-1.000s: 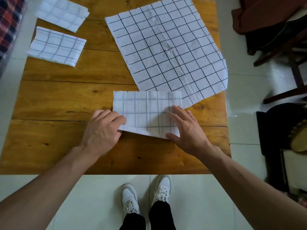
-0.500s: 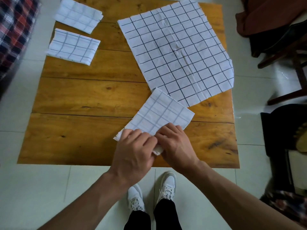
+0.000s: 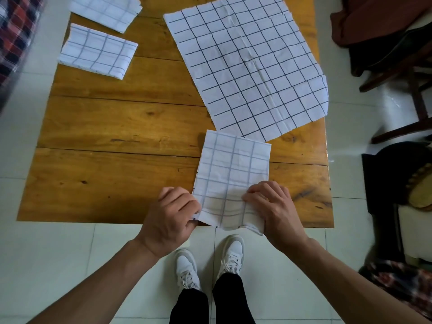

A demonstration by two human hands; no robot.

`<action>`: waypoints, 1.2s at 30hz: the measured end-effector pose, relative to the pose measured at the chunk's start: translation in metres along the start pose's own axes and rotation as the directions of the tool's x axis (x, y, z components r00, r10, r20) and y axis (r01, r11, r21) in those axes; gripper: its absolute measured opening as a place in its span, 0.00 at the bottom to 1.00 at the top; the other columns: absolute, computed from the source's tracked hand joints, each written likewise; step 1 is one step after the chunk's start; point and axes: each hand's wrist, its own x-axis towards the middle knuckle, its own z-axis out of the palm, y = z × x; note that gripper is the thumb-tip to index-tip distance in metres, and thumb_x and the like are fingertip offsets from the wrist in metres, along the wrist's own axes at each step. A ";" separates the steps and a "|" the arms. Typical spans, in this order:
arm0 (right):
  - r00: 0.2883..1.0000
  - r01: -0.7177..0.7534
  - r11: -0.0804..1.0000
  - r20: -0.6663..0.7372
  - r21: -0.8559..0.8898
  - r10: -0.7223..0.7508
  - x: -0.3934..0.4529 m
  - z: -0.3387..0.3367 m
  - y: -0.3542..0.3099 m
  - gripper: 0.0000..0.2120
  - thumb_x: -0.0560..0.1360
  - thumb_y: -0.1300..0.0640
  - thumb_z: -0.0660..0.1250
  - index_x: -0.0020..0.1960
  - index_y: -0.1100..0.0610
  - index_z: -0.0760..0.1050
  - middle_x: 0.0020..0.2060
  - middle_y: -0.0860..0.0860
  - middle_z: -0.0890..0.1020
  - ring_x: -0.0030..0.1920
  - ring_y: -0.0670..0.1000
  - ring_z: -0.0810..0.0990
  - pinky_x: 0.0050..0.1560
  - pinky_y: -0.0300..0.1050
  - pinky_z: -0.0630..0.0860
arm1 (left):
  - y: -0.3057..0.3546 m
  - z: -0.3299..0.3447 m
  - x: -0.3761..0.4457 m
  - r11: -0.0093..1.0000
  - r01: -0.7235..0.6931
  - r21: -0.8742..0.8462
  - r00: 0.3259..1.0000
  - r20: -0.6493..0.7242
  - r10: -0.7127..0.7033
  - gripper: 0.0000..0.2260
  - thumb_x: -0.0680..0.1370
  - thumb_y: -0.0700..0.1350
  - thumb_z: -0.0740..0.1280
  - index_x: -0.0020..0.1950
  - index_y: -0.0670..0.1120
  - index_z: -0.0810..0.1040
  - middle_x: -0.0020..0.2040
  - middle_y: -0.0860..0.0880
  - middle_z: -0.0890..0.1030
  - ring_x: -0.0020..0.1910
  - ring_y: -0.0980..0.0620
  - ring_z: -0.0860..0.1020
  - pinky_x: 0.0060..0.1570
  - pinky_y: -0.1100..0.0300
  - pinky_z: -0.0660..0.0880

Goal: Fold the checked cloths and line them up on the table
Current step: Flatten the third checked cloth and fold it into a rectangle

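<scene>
A folded white checked cloth (image 3: 233, 174) lies lengthwise at the near edge of the wooden table (image 3: 121, 127), its near end lifted slightly over the edge. My left hand (image 3: 170, 218) pinches its near left corner. My right hand (image 3: 273, 209) pinches its near right corner. A large unfolded checked cloth (image 3: 247, 66) is spread flat on the far right of the table. Two folded checked cloths sit at the far left, one (image 3: 98, 51) nearer and one (image 3: 105, 11) behind it.
A dark wooden chair (image 3: 397, 73) with brown fabric on it stands to the right of the table. A dark stool or seat (image 3: 402, 183) is at the right. A red plaid fabric (image 3: 14, 36) is at the far left. My white shoes (image 3: 210, 260) stand on pale floor tiles.
The folded cloth was turned from lying crosswise to lengthwise and pulled toward the near edge. Both hands went from pressing it flat to pinching its near corners.
</scene>
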 end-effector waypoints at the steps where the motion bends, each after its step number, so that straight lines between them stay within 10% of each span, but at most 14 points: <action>1: 1.000 -0.009 1.000 0.012 -0.011 0.010 -0.002 0.002 0.001 0.12 0.72 0.61 0.74 0.55 0.56 0.81 0.54 0.52 0.79 0.57 0.54 0.75 0.55 0.47 0.67 | 0.001 -0.001 -0.002 1.000 0.010 0.004 1.000 -0.021 -0.010 0.07 0.66 0.37 0.72 0.39 0.46 0.77 0.39 0.51 0.78 0.43 0.48 0.76 0.45 0.53 0.70; 7: 0.994 -0.076 0.997 0.083 0.009 0.075 0.009 0.001 0.004 0.19 0.70 0.49 0.70 0.57 0.58 0.80 0.58 0.55 0.79 0.61 0.54 0.72 0.56 0.52 0.70 | 0.012 -0.006 -0.003 0.999 -0.040 -0.010 0.998 -0.056 0.039 0.05 0.67 0.39 0.72 0.39 0.46 0.77 0.39 0.51 0.78 0.43 0.47 0.76 0.47 0.54 0.69; 16: 0.996 -0.070 0.995 0.064 0.072 0.066 0.003 0.000 0.019 0.20 0.68 0.58 0.78 0.58 0.62 0.81 0.55 0.55 0.81 0.59 0.52 0.75 0.61 0.39 0.71 | -0.015 0.013 0.010 0.983 0.140 -0.116 0.980 0.157 -0.121 0.23 0.65 0.38 0.78 0.58 0.47 0.80 0.62 0.52 0.78 0.62 0.48 0.73 0.57 0.50 0.74; 26: 0.982 -0.190 0.982 0.019 -0.004 0.190 -0.002 -0.001 0.026 0.22 0.65 0.56 0.80 0.57 0.59 0.81 0.56 0.51 0.83 0.60 0.53 0.77 0.57 0.52 0.75 | -0.015 0.014 0.016 0.974 0.153 -0.167 0.987 0.065 -0.144 0.05 0.72 0.47 0.69 0.45 0.46 0.81 0.57 0.54 0.82 0.57 0.50 0.74 0.51 0.54 0.75; 36: 0.922 -0.382 0.920 -0.036 0.087 0.386 0.015 -0.004 0.026 0.04 0.77 0.58 0.69 0.50 0.57 0.80 0.44 0.49 0.82 0.44 0.50 0.76 0.43 0.52 0.77 | -0.008 0.012 0.036 0.831 0.509 -0.223 0.854 0.009 -0.521 0.07 0.75 0.50 0.72 0.46 0.47 0.82 0.39 0.52 0.75 0.37 0.52 0.74 0.31 0.53 0.75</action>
